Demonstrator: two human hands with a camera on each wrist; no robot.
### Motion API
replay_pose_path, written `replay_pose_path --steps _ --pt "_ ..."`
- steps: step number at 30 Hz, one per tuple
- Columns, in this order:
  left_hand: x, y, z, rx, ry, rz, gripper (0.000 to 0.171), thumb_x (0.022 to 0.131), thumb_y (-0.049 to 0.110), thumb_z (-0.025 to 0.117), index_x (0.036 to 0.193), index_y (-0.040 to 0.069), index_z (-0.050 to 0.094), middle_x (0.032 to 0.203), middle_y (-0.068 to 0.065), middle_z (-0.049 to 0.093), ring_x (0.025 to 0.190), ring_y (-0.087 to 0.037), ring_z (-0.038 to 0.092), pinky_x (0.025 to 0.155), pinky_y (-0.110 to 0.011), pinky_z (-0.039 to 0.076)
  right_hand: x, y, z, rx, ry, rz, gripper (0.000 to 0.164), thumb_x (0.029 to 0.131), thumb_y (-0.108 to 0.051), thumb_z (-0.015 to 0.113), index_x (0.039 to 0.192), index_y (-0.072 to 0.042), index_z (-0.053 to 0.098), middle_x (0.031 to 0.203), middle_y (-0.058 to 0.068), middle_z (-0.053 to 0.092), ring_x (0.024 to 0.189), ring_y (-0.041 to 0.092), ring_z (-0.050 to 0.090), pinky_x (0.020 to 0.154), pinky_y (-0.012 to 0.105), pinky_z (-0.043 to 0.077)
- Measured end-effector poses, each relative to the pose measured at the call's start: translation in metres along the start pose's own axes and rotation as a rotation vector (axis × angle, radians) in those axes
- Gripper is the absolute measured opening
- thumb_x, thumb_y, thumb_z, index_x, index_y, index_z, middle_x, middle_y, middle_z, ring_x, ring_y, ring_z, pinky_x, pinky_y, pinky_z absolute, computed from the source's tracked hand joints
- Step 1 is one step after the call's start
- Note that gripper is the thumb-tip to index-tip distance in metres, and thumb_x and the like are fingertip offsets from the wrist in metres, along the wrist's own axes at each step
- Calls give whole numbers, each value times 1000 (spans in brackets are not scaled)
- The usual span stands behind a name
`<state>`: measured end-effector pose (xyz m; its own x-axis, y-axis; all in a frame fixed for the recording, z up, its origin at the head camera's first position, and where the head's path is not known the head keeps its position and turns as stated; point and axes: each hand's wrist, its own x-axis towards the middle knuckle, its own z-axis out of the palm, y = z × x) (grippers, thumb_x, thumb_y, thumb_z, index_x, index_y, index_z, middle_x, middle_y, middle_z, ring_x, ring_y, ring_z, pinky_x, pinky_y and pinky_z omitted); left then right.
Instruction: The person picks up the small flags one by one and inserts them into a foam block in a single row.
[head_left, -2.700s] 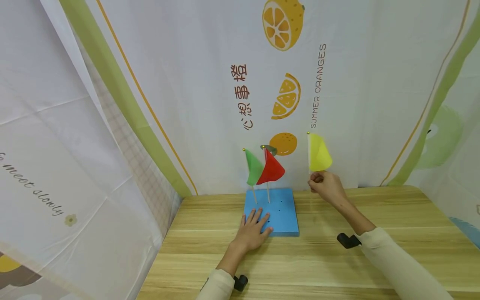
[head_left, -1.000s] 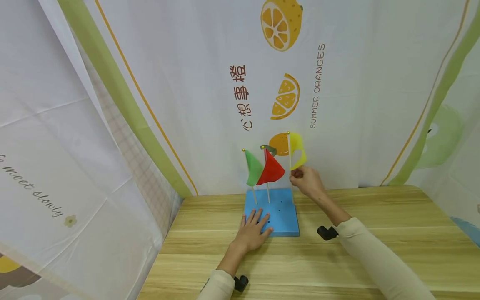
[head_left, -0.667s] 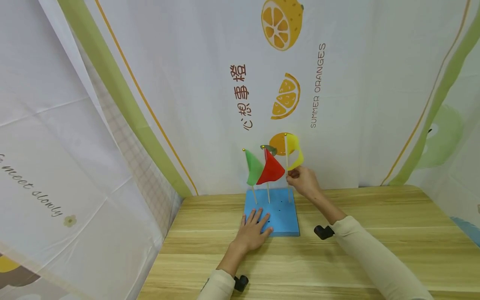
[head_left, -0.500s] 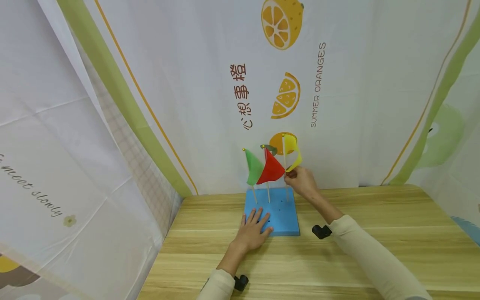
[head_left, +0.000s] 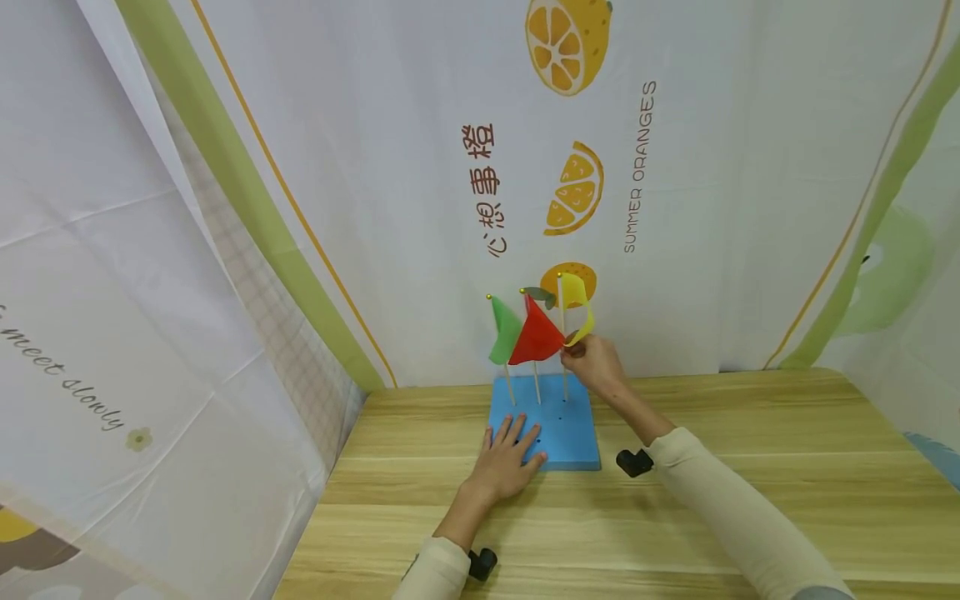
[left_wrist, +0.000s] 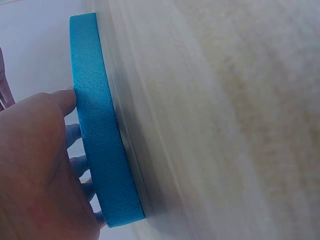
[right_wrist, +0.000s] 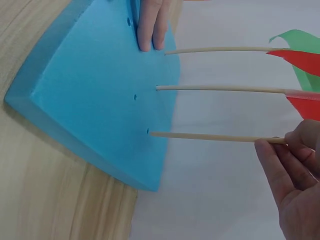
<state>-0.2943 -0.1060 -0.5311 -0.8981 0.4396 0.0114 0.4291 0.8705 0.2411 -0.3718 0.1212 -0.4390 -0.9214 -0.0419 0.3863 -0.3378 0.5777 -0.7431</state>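
Note:
My right hand (head_left: pixel 596 365) pinches the thin wooden stick of a yellow flag (head_left: pixel 573 290) below its cloth. In the right wrist view the lower tip of this stick (right_wrist: pixel 210 137) is right at a small hole in the blue foam board (head_left: pixel 572 446); whether it has entered cannot be told. A red flag (head_left: pixel 536 333) and a green flag (head_left: pixel 506 327) stand in the board to its left, the green one leaning slightly. My left hand (head_left: pixel 501 465) rests with spread, straight fingers on the board's front left part. In the left wrist view its thumb lies at the board's edge (left_wrist: pixel 102 130).
The board lies on a wood-grain table (head_left: pixel 675 517) near its back edge. Behind hangs a white curtain (head_left: pixel 405 208) printed with oranges and lettering. More holes show in the board's top. Black wrist-camera parts (head_left: pixel 634 462) sit by each cuff.
My right hand has carried the yellow flag leftward from beside the board to over it, bringing the stick's tip down to a hole at the back. The left hand has stayed put.

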Motion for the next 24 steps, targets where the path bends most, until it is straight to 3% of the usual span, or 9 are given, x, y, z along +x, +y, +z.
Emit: replay_pose_path --steps 17,24 --pt "-1 2 -2 8 0 1 62 113 52 44 168 23 39 178 -10 26 166 -36 20 132 -64 18 1 6 8 17 25 -33 22 96 -3 69 115 8 73 107 27 79 99 41 79 87 52 66" --pt "-1 1 -1 12 2 1 62 113 51 45 167 22 40 177 -10 28 165 -37 22 132 -65 19 -3 12 13 -23 -24 -12 12 98 -7 70 104 4 72 102 23 80 94 38 77 83 48 66"
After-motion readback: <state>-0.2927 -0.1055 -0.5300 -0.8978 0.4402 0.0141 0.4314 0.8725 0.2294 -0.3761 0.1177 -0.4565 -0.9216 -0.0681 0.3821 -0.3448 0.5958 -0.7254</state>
